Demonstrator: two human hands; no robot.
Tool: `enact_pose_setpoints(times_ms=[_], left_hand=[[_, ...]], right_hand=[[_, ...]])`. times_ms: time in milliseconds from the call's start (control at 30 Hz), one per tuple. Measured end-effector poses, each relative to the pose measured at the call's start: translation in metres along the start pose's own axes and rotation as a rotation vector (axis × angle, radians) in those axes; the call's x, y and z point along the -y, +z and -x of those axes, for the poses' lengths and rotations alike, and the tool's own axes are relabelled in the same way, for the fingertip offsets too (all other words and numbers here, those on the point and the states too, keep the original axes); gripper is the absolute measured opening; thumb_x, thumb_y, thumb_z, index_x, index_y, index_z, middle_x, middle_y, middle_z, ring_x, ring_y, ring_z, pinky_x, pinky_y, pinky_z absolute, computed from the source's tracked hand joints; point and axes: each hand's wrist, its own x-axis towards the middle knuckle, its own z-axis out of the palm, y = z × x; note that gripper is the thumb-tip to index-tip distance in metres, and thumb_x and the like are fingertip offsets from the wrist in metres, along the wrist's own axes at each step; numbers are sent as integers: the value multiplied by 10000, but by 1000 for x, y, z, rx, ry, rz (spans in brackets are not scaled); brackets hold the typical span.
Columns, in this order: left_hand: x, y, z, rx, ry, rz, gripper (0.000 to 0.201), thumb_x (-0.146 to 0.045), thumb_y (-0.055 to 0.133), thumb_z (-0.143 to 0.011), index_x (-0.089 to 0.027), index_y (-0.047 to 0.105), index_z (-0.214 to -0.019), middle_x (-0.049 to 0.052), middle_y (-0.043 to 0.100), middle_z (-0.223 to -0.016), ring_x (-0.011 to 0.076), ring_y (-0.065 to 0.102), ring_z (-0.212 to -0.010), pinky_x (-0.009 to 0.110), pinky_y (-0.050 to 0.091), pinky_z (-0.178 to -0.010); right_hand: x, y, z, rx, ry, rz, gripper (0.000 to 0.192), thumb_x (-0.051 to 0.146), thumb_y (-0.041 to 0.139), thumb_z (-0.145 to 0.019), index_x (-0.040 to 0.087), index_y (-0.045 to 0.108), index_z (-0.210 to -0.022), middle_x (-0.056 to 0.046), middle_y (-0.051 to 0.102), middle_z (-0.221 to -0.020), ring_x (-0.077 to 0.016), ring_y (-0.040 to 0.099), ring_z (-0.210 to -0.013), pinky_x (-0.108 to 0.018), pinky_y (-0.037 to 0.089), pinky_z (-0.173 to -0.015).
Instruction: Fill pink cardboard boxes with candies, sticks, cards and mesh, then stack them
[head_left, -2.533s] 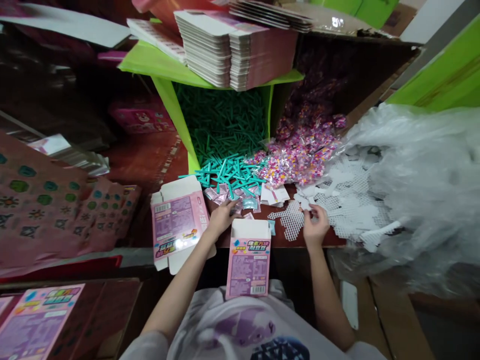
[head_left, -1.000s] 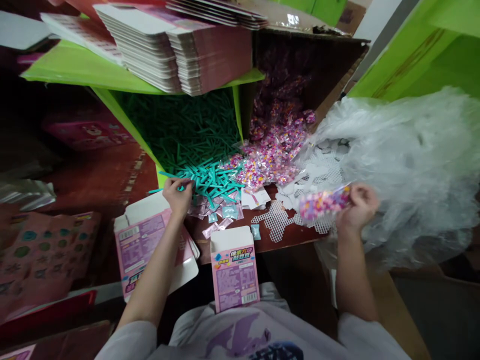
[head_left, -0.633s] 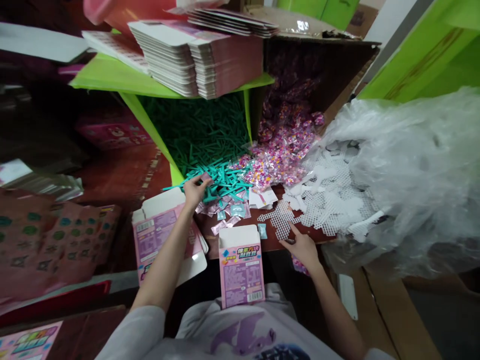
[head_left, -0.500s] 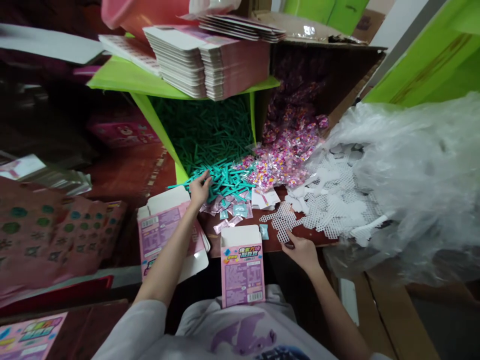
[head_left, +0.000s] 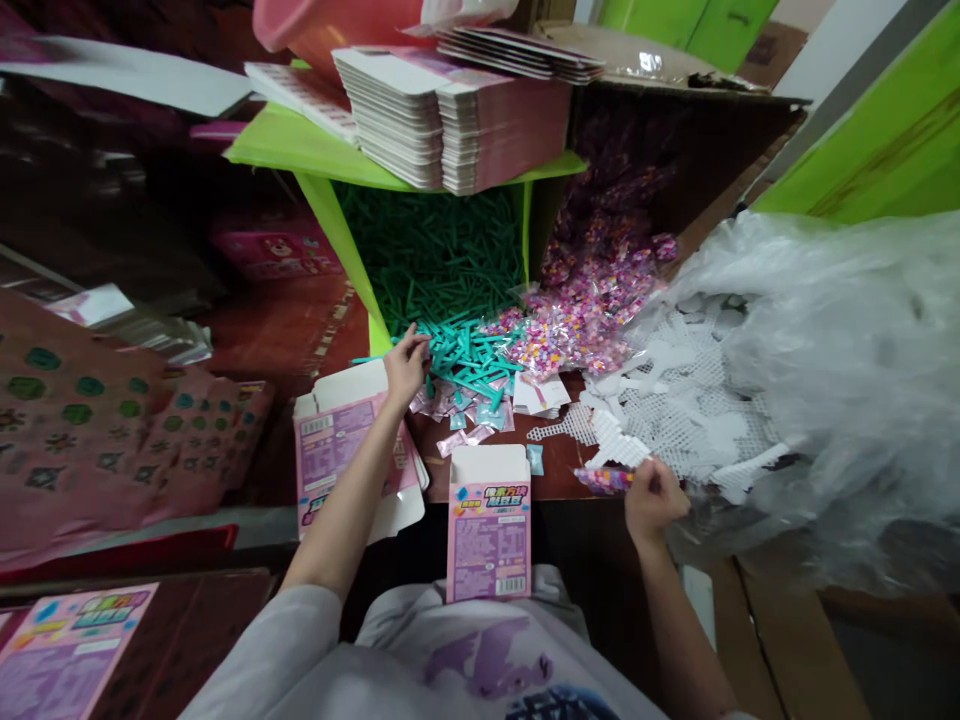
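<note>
Left hand (head_left: pixel 406 362) at near edge of teal stick pile (head_left: pixel 465 352), fingers curled on one stick; grip itself partly hidden. Right hand (head_left: pixel 654 494) closed around white mesh piece (head_left: pixel 619 449) and bead packet (head_left: pixel 602 479), both at front edge of table (head_left: pixel 562 470). Open pink box (head_left: pixel 489 520) upright against person's lap, between both arms. Flat pink carton (head_left: pixel 337 450) under left forearm. Bead packet heap (head_left: pixel 585 315) behind; white mesh pile (head_left: pixel 697 410) spilling from clear plastic bag (head_left: pixel 840 370) at right.
</note>
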Motion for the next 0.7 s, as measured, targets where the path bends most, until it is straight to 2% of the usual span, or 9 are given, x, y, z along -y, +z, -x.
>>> enact_pose_setpoints(times_ms=[100,133,200,300,367,433,500,600,700], left_hand=[[-29,-9,27,-100,66,71,223,-296,515,-806,-153,641,-921,73,660,-1016,151,635,-808,252,501,-705],[-37,-11,42,-85,70,88,239,-313,511,-816,-154,637,-943,61,665,-962,144,636,-779,249,501,-692],[-45,-14,80,60,36,90,244,-329,528,-818,-162,636,-959,49,665,-908,135,626,-725,239,496,-650],[-34,-14,139,247,-41,12,309,-322,596,-783,-186,602,-1060,45,662,-939,120,604,-674,227,481,-605],[-17,-14,167,301,-81,-9,504,-312,616,-773,-208,464,-1241,44,653,-979,115,597,-663,233,478,-605],[-1,-14,184,353,-101,-35,653,-312,626,-770,-210,316,-1337,46,646,-997,129,610,-714,260,486,-658],[8,-16,194,427,-73,-135,580,-338,626,-776,-192,380,-1280,51,646,-971,161,612,-798,301,479,-732],[8,-16,201,512,36,-392,237,-390,531,-841,-181,586,-939,52,646,-821,206,580,-822,362,437,-804],[0,-14,205,514,125,-597,297,-404,437,-887,-178,598,-780,42,597,-628,227,559,-762,414,387,-859]], right_hand=[[14,-1,-14,-175,233,-77,304,372,458,-861,176,560,-652,-25,549,-572,-161,517,-554,-275,414,-549],[20,-2,-18,-207,302,-110,328,378,447,-865,187,518,-609,-6,503,-545,-152,482,-540,-272,397,-540],[30,-2,-23,-250,408,-193,363,386,442,-863,205,436,-549,23,420,-508,-137,413,-515,-269,361,-518],[40,3,-25,-241,540,-339,366,391,457,-852,212,399,-538,40,375,-489,-125,364,-490,-262,324,-479],[42,11,-25,-192,617,-403,360,400,467,-847,209,407,-548,46,374,-490,-118,362,-480,-259,331,-471],[42,21,-24,-144,714,-496,349,422,472,-842,205,420,-573,46,394,-514,-117,394,-493,-259,368,-492],[42,30,-24,-120,846,-667,318,447,485,-827,197,450,-634,36,453,-574,-124,466,-546,-264,424,-542],[50,44,-24,-105,1023,-907,294,473,527,-792,182,502,-757,17,548,-689,-137,559,-652,-281,486,-641],[70,59,-21,-53,1097,-967,328,494,569,-754,170,529,-784,5,586,-719,-143,590,-701,-291,501,-690]])
